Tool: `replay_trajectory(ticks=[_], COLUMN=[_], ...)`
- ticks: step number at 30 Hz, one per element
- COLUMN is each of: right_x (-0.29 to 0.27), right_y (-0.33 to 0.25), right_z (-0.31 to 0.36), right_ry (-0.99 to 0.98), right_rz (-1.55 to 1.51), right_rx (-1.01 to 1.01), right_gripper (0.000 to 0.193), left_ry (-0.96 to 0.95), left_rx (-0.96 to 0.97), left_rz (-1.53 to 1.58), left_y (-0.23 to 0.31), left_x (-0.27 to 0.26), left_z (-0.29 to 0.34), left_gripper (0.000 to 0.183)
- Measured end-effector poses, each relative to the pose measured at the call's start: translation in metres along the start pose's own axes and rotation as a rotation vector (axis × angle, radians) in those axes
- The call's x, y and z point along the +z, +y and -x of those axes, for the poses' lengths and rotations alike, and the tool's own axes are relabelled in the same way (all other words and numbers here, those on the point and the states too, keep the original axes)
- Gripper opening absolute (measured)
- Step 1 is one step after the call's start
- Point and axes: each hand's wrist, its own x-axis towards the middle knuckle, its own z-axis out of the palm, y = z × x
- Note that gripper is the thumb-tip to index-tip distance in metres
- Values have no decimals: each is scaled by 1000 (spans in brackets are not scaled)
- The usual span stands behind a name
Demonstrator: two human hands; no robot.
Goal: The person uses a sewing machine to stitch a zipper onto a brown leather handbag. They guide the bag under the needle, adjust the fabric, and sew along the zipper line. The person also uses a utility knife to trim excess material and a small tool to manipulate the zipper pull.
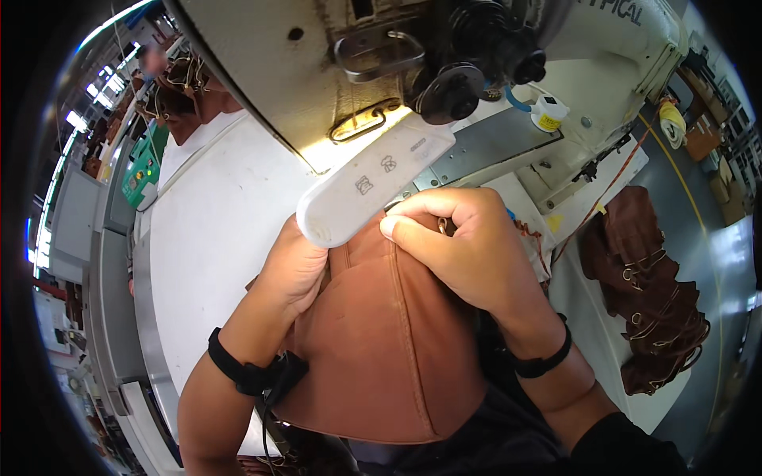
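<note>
A brown leather piece, bag-like, with a raised stitched seam running down it, spreads over my lap and rises toward the sewing machine. My right hand pinches its upper edge between thumb and fingers, close to the seam. A small brass-coloured metal fitting shows beside those fingers. Against the leather's left side rests my left hand; its fingers are hidden behind a white rounded bar on the machine. The needle area lies behind that bar and my right hand, out of sight.
The white table extends to the left. On the right hangs a pile of dark brown leather pieces with metal clasps. More leather lies at the far left near a green box. A small white bottle sits on the machine.
</note>
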Motion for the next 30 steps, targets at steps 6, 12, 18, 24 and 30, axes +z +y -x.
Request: replay_trajectory(ticks=[6, 12, 18, 24, 30], right_x=[-3, -6, -10, -8, -3], right_y=[10, 5, 1, 7, 10], right_z=[-1, 0, 1, 0, -6], right_ry=[6, 3, 5, 110, 316], right_rz=[17, 32, 99, 218, 528], right_rx=[-47, -41, 26, -199, -443], right_gripper=[19, 18, 17, 11, 6], left_ry=[-58, 25, 24, 92, 129], left_rx=[13, 64, 70, 42, 144], left_rz=[39, 84, 71, 11, -85], left_y=[11, 14, 7, 7, 17], left_x=[11, 23, 13, 11, 20], left_z=[5, 14, 7, 8, 7], left_gripper=[20, 25, 26, 27, 33])
